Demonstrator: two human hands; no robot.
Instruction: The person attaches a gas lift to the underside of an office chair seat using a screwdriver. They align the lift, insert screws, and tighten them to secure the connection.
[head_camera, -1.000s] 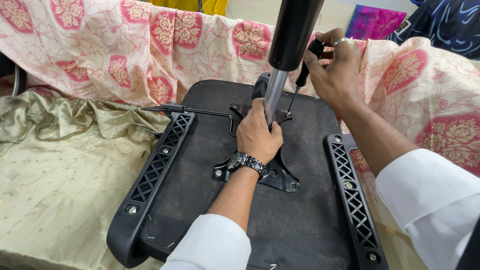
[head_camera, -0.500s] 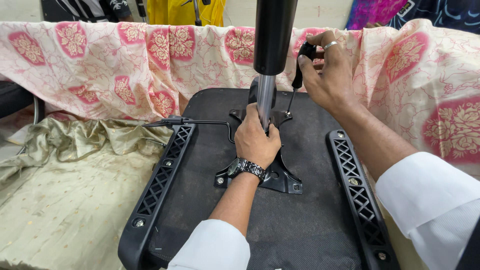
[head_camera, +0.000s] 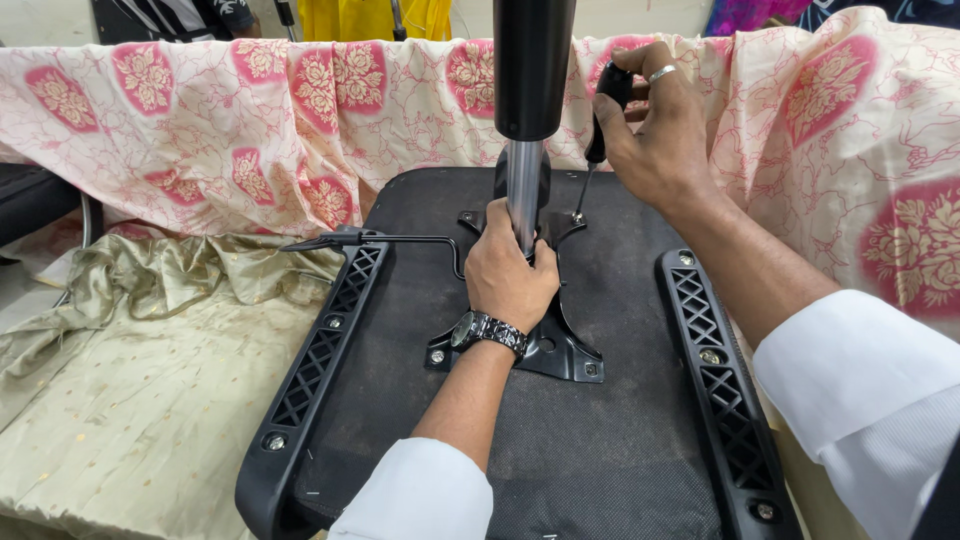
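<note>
- The upturned black office-chair seat (head_camera: 600, 440) fills the middle and lower frame, with bare black underside open from 5 to 7 o'clock of the mounting plate.
- A black lattice plastic armrest bracket (head_camera: 318, 372) runs along the seat's 9 o'clock edge; its twin (head_camera: 722, 392) runs along the 3 o'clock edge.
- A cream cloth with pink flower patches (head_camera: 300, 130) hangs close behind the seat at 12 o'clock and continues down the 3 o'clock side.
- Crumpled pale gold fabric (head_camera: 130, 400) lies at 8 o'clock, touching the left bracket.
- No package, label or sign is legible.
- The black metal mounting plate (head_camera: 560, 350) sits screwed at the seat's centre; a thin black lever rod (head_camera: 400, 240) juts from it toward 9 o'clock.
- The chrome gas-lift column with black upper sleeve (head_camera: 527, 130) rises upright from the plate toward 12 o'clock.
- The left hand (head_camera: 510, 275), wearing a dark wristwatch, is curled tight around the column's chrome base.
- The right hand (head_camera: 655, 135), ring on one finger, is closed around the black handle of a screwdriver (head_camera: 598, 140), whose tip points down at the plate at 1 o'clock of the column.
</note>
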